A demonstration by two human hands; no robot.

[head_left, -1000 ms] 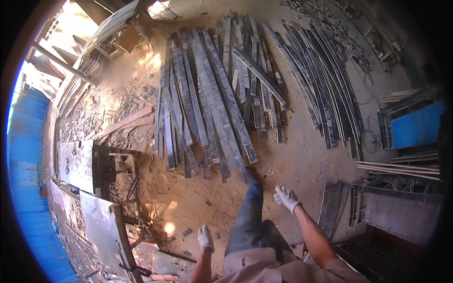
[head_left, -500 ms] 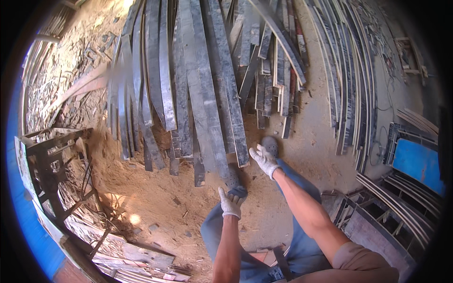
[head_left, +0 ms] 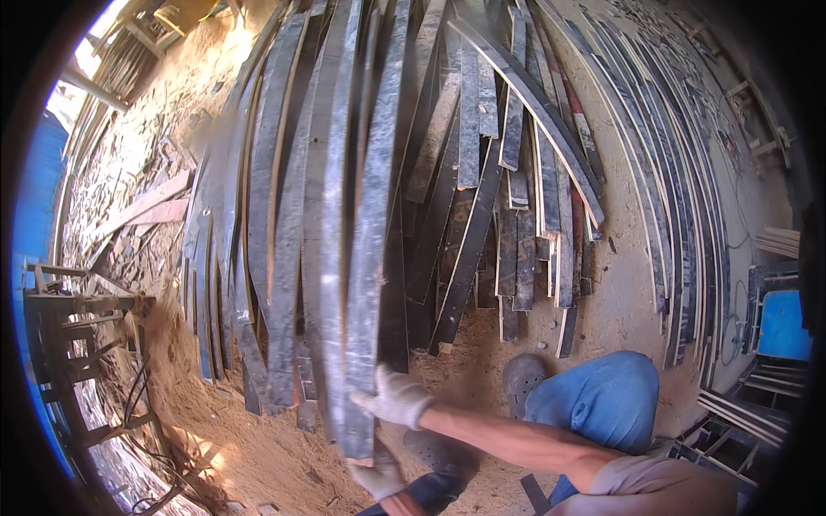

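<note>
A long dark-grey wooden plank (head_left: 366,284) runs away from me over a large pile of similar planks. My right hand (head_left: 394,399), in a light knitted work glove, grips its right edge a little short of the near end. The thumb lies on the plank's top face. At the near end, my left hand (head_left: 379,475), gloved the same way, closes on the end from below. Its fingers are partly hidden under the wood. Right beside this plank on the left lies another pale-faced plank (head_left: 331,258).
More dark planks (head_left: 482,232) spread out ahead and to the right. A separate stack of long strips (head_left: 654,189) lies farther right. On the left stands a metal frame (head_left: 86,335) beside scattered wood scraps (head_left: 129,181). A blue panel (head_left: 785,324) is at the right. Sawdust-covered ground (head_left: 284,469) shows below.
Both hands have moved from free above the ground to the near end of a plank and taken hold of it. My view has shifted and my knees have bent more.
</note>
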